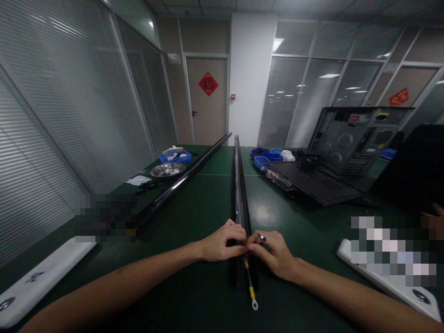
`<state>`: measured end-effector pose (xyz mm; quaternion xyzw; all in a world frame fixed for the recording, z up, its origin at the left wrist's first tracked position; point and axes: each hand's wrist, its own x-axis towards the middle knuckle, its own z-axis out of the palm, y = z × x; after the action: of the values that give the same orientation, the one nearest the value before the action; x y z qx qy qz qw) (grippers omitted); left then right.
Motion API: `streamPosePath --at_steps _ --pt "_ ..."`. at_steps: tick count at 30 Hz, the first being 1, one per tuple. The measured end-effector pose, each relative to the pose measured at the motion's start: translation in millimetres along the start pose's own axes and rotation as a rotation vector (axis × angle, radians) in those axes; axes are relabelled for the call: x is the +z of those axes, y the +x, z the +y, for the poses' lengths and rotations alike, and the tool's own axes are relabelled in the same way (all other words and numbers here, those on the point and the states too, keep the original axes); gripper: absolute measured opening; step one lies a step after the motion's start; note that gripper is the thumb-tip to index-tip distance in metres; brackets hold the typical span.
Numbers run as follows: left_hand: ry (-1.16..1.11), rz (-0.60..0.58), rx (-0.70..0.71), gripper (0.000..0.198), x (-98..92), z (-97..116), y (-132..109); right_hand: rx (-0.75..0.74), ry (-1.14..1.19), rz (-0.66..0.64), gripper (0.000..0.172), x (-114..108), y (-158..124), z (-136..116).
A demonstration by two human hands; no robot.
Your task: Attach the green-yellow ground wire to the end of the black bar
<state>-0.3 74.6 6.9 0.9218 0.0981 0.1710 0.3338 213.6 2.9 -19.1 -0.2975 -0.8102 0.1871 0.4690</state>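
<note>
A long black metal rail (242,185) runs away from me down the table, its near end under my hands. My left hand (224,243) rests across it from the left, thumb and fingers pinched. My right hand (274,249), a ring on one finger, pinches from the right, and the fingertips of both hands meet over the rail. Whatever lies between them is too small or hidden to make out. Just below the fingertips hangs a short yellow-green ground wire (249,277) with a ring terminal at its lower end; its upper end goes under my fingers.
Another black rail (180,182) lies slanted on the left. Beyond it are a metal bowl (168,170) and a blue bin (175,157). White devices (45,282) flank my arms. At right stand blue trays (267,155) and an open computer case (357,138); another person's hand (437,212) shows.
</note>
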Motion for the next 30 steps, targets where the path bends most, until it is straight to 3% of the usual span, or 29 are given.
streamPosePath --at_steps 30 --pt "0.027 -0.002 -0.003 0.028 1.1 -2.4 -0.3 0.019 0.017 -0.055 0.032 -1.6 4.9 -3.7"
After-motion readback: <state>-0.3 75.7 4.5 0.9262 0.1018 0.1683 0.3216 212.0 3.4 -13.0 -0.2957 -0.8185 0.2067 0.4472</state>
